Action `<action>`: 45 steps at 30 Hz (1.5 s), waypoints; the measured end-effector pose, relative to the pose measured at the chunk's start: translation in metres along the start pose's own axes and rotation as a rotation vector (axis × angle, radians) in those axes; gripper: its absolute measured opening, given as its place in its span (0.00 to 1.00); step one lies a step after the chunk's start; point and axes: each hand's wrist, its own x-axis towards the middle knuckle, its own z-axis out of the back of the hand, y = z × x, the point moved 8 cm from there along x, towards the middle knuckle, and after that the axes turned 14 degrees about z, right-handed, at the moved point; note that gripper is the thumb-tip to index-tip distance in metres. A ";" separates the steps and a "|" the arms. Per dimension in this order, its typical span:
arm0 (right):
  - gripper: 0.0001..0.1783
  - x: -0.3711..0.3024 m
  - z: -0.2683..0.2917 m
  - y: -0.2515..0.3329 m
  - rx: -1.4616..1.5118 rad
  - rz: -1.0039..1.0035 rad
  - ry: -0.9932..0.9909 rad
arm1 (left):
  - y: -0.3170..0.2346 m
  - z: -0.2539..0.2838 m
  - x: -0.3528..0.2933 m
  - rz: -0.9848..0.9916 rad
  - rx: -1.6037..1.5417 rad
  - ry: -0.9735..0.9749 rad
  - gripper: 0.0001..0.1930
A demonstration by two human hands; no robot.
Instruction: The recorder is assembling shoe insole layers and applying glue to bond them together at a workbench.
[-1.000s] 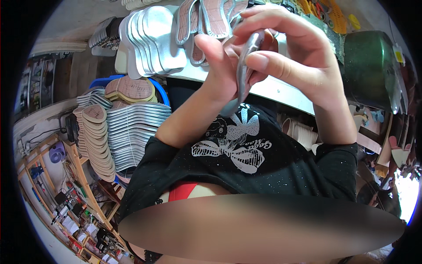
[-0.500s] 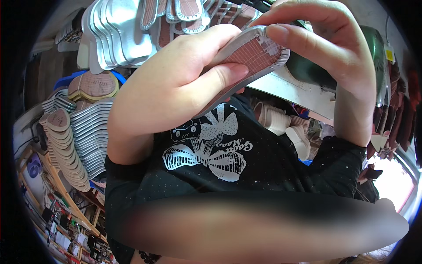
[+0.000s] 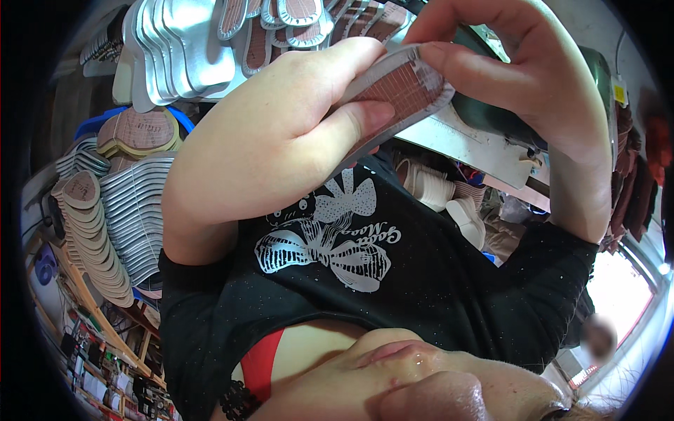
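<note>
Brown-gridded shoe insole (image 3: 397,91) with grey rim held at 12 o'clock, pinched between left hand (image 3: 281,133) thumb and fingers, right hand (image 3: 519,70) gripping its far end. Inspection or flexing seems midway; insole not yet set down. Finished-looking insole stacks (image 3: 105,224) at 9 o'clock, silver soles (image 3: 175,49) at 11. Small yellow tag (image 3: 619,91) at 2 o'clock; print unreadable.

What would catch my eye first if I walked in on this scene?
First, the two hands close to the camera at the top: the left hand and right hand together hold a flat shoe insole with a reddish-brown gridded face and pale rim. Next, the stacks of similar insoles fanned out at the left, with more silvery ones piled at the upper left. Below the hands is a black shirt with a white bow print.
</note>
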 end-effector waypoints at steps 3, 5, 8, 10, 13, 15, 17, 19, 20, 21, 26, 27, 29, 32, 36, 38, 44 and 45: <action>0.06 0.001 -0.006 -0.016 -0.010 0.297 -0.171 | 0.011 0.002 -0.005 0.082 -0.046 -0.100 0.19; 0.07 -0.004 0.005 -0.006 -0.020 0.274 -0.154 | 0.004 0.001 -0.001 0.054 -0.056 -0.077 0.19; 0.09 -0.011 0.003 0.001 -0.010 0.272 -0.189 | 0.002 0.000 -0.002 0.093 -0.103 -0.045 0.19; 0.11 -0.014 0.003 -0.001 -0.004 0.277 -0.247 | 0.006 0.000 -0.003 0.140 -0.143 -0.023 0.18; 0.13 -0.015 0.003 -0.004 -0.002 0.265 -0.239 | 0.008 -0.001 -0.003 0.130 -0.151 -0.015 0.18; 0.13 -0.015 0.001 -0.009 0.132 0.242 -0.193 | 0.002 -0.001 -0.004 0.065 -0.116 -0.030 0.17; 0.13 -0.016 0.003 -0.008 0.145 0.211 -0.171 | 0.000 -0.002 -0.002 0.050 -0.099 -0.021 0.17; 0.12 -0.013 -0.001 -0.009 0.165 0.192 -0.140 | 0.002 -0.004 -0.002 0.046 -0.084 -0.025 0.17; 0.11 -0.011 -0.005 -0.012 0.099 0.173 -0.152 | 0.004 -0.003 -0.003 0.047 -0.049 -0.068 0.17; 0.09 -0.009 -0.008 -0.015 0.034 0.155 -0.163 | 0.007 -0.002 -0.004 0.049 -0.014 -0.111 0.16; 0.11 -0.015 -0.005 -0.023 -0.008 0.251 -0.161 | 0.004 0.001 -0.002 -0.008 0.092 -0.153 0.16; 0.14 -0.017 -0.009 -0.035 0.158 0.162 -0.143 | 0.004 0.001 -0.003 -0.028 0.089 -0.136 0.16; 0.17 -0.018 -0.007 -0.035 0.330 0.197 -0.083 | 0.003 0.001 -0.004 -0.064 0.080 -0.104 0.16; 0.19 -0.020 -0.007 -0.044 0.513 0.187 -0.168 | 0.002 -0.001 -0.005 -0.065 0.056 -0.047 0.16; 0.11 -0.023 -0.017 -0.042 0.276 0.197 -0.104 | -0.002 0.001 -0.007 -0.096 0.068 -0.104 0.18; 0.09 -0.018 -0.020 -0.035 0.166 0.251 -0.097 | 0.003 0.000 -0.002 -0.045 0.049 -0.074 0.18; 0.09 -0.023 -0.019 -0.050 0.338 0.169 -0.242 | 0.012 -0.002 0.003 -0.002 -0.138 -0.040 0.14; 0.09 -0.023 -0.017 -0.051 0.337 0.172 -0.245 | 0.006 0.002 0.001 -0.102 -0.160 -0.093 0.10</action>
